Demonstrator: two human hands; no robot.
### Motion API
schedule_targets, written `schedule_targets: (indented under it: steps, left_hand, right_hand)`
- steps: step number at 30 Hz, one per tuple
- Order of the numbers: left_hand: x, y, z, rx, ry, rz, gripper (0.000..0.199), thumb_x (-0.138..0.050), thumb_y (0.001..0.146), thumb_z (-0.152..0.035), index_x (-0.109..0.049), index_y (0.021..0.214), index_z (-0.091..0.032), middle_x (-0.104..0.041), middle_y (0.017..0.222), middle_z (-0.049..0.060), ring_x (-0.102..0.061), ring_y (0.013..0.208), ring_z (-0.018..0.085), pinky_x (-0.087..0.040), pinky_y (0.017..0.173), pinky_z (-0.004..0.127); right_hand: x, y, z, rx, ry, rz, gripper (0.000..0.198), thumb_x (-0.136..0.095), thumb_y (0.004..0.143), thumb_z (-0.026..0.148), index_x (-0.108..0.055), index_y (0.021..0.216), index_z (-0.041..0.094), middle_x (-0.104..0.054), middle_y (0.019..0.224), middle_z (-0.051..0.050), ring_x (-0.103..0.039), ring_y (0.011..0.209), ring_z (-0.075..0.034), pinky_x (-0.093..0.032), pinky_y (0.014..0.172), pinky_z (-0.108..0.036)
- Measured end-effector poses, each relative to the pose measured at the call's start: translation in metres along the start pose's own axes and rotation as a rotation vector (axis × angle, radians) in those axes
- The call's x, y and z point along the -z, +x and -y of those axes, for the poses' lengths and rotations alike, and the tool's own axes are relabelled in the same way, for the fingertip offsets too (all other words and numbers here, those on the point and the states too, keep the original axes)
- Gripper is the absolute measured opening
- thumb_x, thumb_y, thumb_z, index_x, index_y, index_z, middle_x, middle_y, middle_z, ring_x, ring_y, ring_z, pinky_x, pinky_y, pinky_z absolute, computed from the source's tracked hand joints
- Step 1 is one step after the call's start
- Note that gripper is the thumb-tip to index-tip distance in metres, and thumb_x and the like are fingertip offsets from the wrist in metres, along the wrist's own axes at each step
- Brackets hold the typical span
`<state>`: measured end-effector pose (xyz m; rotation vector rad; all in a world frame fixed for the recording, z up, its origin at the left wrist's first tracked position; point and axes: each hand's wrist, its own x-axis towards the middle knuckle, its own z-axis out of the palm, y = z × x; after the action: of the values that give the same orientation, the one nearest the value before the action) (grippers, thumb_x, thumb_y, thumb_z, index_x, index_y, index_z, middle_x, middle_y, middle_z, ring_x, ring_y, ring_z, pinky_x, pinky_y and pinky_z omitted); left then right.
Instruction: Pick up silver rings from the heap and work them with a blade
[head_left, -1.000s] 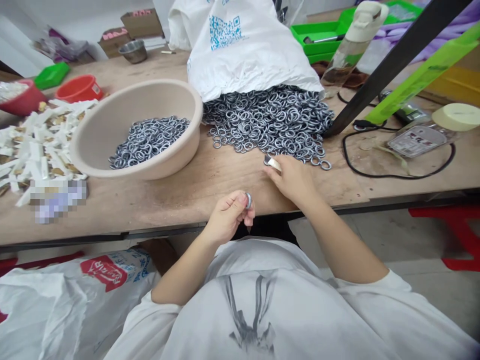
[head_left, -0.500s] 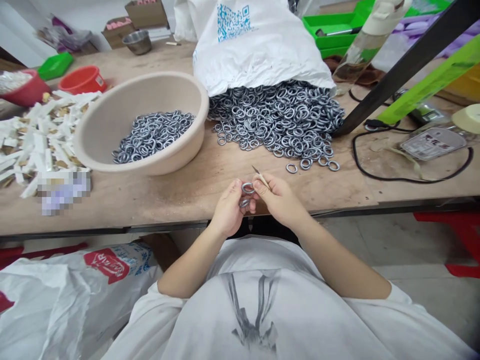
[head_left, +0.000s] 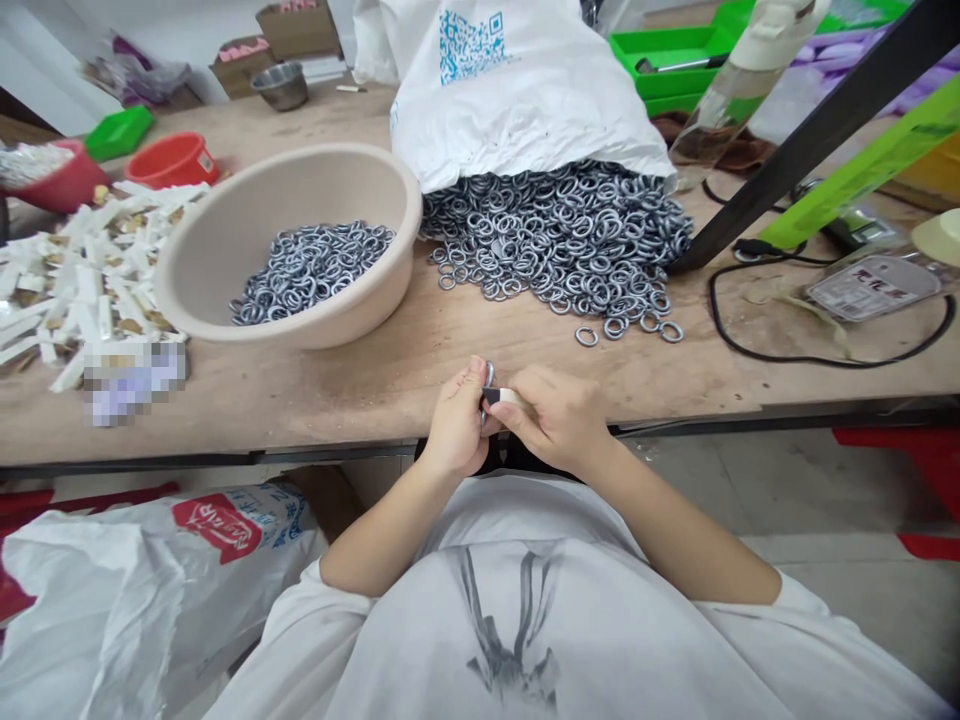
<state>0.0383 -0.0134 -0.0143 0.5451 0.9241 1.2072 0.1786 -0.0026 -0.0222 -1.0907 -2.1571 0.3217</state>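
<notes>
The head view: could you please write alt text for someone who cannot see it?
A left hand pinches a grey ring while the right hand holds a small blade close to it. Beyond, a beige basin of rings stands beside a ring pile spilling from a white sack.

ring (head_left: 490,374) partly hidden btwn hands (head_left: 455,418), pixelated item (head_left: 139,385) unreadable, jar lid (head_left: 937,240) cut @ rt edge.

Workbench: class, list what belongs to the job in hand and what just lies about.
Job, it seems: left hand, right hand, held tool, held ring, ring pile, basin, sack.

Lying about, probably: bottle, jar, cable, metal bowl.
</notes>
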Motion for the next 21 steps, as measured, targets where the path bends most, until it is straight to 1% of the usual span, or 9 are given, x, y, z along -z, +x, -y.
schedule_targets:
  steps: [3,6,8,10,13,15,17,19,21]
  left_hand:
    - [-0.005,-0.003,0.001,0.03,-0.021,-0.021,0.058,-0.078,0.072,-0.064,-0.039,0.068,-0.02,-0.03,0.049,-0.01,-0.022,0.037,0.002,-0.013,0.037,0.019]
    - [-0.006,-0.006,0.003,0.048,-0.041,-0.013,0.058,-0.077,0.073,-0.062,-0.038,0.069,-0.02,-0.029,0.049,-0.011,-0.02,0.037,0.002,-0.013,0.037,0.018]
    - [-0.005,-0.007,0.004,0.069,-0.029,0.023,0.056,-0.076,0.076,-0.06,-0.038,0.068,-0.02,-0.03,0.049,-0.011,-0.02,0.036,0.002,-0.014,0.037,0.016]
    - [-0.003,-0.008,0.003,0.084,-0.009,0.06,0.053,-0.075,0.078,-0.058,-0.04,0.068,-0.019,-0.032,0.05,-0.01,-0.023,0.036,0.002,-0.016,0.037,0.015]
    - [0.002,-0.006,-0.002,0.096,-0.028,0.041,0.046,-0.072,0.082,-0.051,-0.043,0.068,-0.018,-0.035,0.05,-0.009,-0.025,0.036,0.002,-0.018,0.036,0.015]
    - [0.007,-0.003,-0.007,0.131,-0.073,0.01,0.037,-0.067,0.085,-0.042,-0.044,0.069,-0.018,-0.038,0.051,-0.008,-0.026,0.035,0.002,-0.017,0.035,0.016]
    - [0.01,0.001,-0.013,0.172,-0.116,0.002,0.025,-0.059,0.086,-0.034,-0.047,0.071,-0.018,-0.043,0.053,-0.006,-0.028,0.035,0.004,-0.017,0.035,0.016]
    - [0.012,0.004,-0.017,0.179,-0.142,0.0,0.016,-0.053,0.084,-0.03,-0.05,0.073,-0.018,-0.049,0.056,-0.004,-0.032,0.035,0.005,-0.018,0.035,0.017]
    - [0.012,0.006,-0.016,0.165,-0.133,-0.005,0.019,-0.051,0.083,-0.034,-0.051,0.073,-0.018,-0.055,0.06,-0.001,-0.036,0.037,0.006,-0.018,0.035,0.018]
  right_hand:
    - [-0.003,-0.001,0.004,0.034,-0.114,-0.006,0.053,-0.036,0.102,0.058,-0.06,0.073,0.02,-0.063,0.068,-0.005,-0.051,0.061,-0.016,-0.027,0.059,-0.031]
    - [-0.005,0.001,0.001,0.039,-0.116,-0.008,0.056,-0.035,0.102,0.059,-0.06,0.071,0.021,-0.062,0.066,-0.005,-0.05,0.061,-0.016,-0.026,0.059,-0.032]
    - [-0.002,0.005,-0.012,-0.067,-0.096,-0.007,0.056,-0.033,0.102,0.059,-0.061,0.071,0.021,-0.06,0.063,-0.005,-0.05,0.06,-0.017,-0.024,0.059,-0.032]
    - [0.003,0.01,-0.031,-0.267,-0.127,-0.035,0.054,-0.033,0.102,0.057,-0.064,0.076,0.021,-0.06,0.062,-0.005,-0.049,0.059,-0.019,-0.023,0.058,-0.032]
    - [0.012,0.017,-0.063,-0.489,-0.336,-0.03,0.038,-0.05,0.098,0.05,-0.069,0.096,0.018,-0.07,0.086,-0.012,-0.058,0.072,-0.025,-0.027,0.061,-0.032]
    - [0.017,0.019,-0.078,-0.576,-0.444,0.04,0.033,-0.059,0.094,0.044,-0.069,0.104,0.015,-0.071,0.101,-0.018,-0.062,0.083,-0.03,-0.032,0.065,-0.033]
    - [0.02,0.021,-0.085,-0.636,-0.486,0.101,0.03,-0.06,0.093,0.039,-0.07,0.104,0.013,-0.07,0.107,-0.021,-0.064,0.089,-0.032,-0.037,0.069,-0.036]
    - [0.02,0.021,-0.084,-0.649,-0.434,0.099,0.026,-0.059,0.094,0.036,-0.071,0.1,0.013,-0.07,0.104,-0.021,-0.064,0.091,-0.033,-0.04,0.073,-0.038]
    - [0.017,0.021,-0.075,-0.559,-0.194,0.054,0.027,-0.056,0.095,0.038,-0.07,0.093,0.014,-0.071,0.097,-0.018,-0.065,0.089,-0.031,-0.044,0.075,-0.039]
